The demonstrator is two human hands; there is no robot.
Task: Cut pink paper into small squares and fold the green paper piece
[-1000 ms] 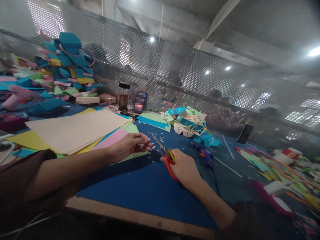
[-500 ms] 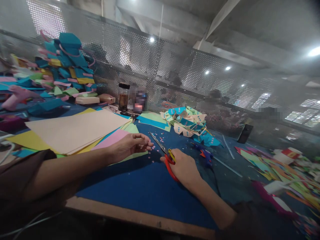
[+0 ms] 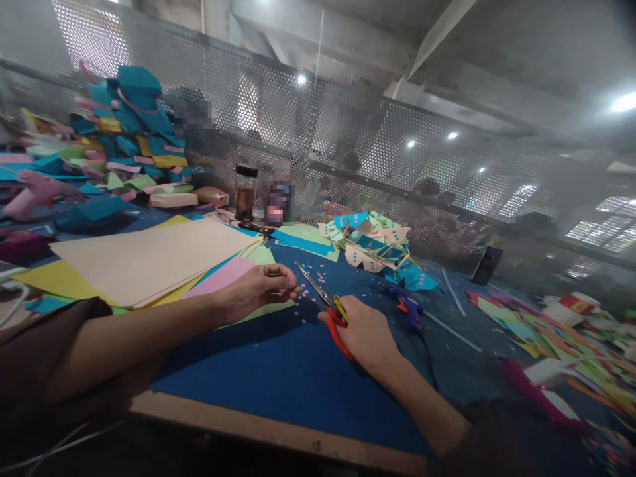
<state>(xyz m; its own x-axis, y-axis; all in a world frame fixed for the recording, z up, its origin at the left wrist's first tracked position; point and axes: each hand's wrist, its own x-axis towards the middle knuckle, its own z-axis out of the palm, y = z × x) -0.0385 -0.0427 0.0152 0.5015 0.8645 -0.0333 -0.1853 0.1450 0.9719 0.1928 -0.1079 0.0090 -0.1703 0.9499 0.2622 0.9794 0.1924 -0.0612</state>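
Observation:
In my right hand point(image 3: 365, 331) is a pair of scissors point(image 3: 322, 295) with red and yellow handles. Its blades point forward and to the left and look nearly closed. My left hand point(image 3: 263, 288) is just left of the blades, fingers curled and tips pinched together; whatever lies between them is too small or hidden to make out. Tiny pink paper bits point(image 3: 305, 291) are scattered on the blue tabletop point(image 3: 258, 371) beneath the blade tips. Under and behind my left hand lie a pink sheet point(image 3: 218, 278) and pale green paper point(image 3: 263, 255).
Large cream sheets point(image 3: 149, 258) lie to the left. Folded dotted paper pieces point(image 3: 375, 242) are heaped at the back, near a lidded jar point(image 3: 245, 192). A blue glue gun point(image 3: 410, 313) rests right of my hand. Blue paper constructions point(image 3: 134, 99) pile up far left.
My left hand has shifted very slightly left, away from the scissor blades. My right hand and the scissors look nearly unmoved.

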